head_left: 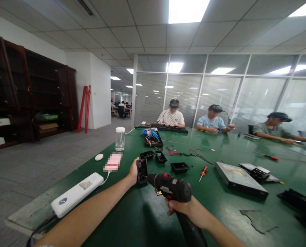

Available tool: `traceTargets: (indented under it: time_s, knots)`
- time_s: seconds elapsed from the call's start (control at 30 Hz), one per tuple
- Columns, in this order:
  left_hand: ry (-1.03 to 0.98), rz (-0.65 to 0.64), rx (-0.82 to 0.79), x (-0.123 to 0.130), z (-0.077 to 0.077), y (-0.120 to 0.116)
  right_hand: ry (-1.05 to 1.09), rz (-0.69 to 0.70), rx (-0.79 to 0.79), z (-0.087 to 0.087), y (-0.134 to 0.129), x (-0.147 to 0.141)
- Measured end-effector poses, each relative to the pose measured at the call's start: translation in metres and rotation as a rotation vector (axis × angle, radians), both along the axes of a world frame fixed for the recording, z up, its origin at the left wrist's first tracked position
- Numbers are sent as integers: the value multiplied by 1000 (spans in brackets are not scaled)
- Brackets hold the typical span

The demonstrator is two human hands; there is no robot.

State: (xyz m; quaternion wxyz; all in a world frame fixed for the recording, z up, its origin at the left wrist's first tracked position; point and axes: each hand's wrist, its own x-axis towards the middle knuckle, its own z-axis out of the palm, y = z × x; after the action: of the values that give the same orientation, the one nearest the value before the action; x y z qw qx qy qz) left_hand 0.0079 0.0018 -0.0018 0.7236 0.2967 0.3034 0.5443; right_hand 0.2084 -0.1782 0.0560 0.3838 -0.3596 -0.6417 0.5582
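My left hand (134,171) grips a small black plastic housing (142,171) by its left side, tilted up so its hollow side faces right. In my right hand (183,208) is a black cordless drill (172,187) with red details, my fingers wrapped round its handle. The drill's front end points left at the housing, close to its right edge; whether the tip touches it I cannot tell. Just beyond lie similar black housings (180,167) on the green table (132,212). An orange-handled screwdriver (203,172) rests to the right of them.
On the left are a white power strip (78,193), a phone (113,161), a white oval object (99,157) and a lidded glass (120,140). A flat metal-topped unit (240,180) lies on the right. Wires and a filled black tray (153,137) sit farther back. Several people sit across.
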Motion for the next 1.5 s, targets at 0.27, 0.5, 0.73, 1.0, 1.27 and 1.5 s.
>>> traceTargets:
  time_s: [0.27,0.5,0.73,1.0,1.27,1.5]
  knots:
    - [-21,28,12,1,1,-1,14,4,13,3,-1,-2]
    - [-25,24,-20,2,3,-2,-15,-7,2,1,-1,-1]
    - [-25,48,-22,2,3,-2,-11,-2,13,1,-1,-1]
    - [-1,49,-13,2,5,-4,8,3,20,-2,2,0]
    - [-13,25,8,1,1,-1,21,5,17,-1,0,0]
    - [0,14,-1,0,0,1,37,4,10,0,-1,-2]
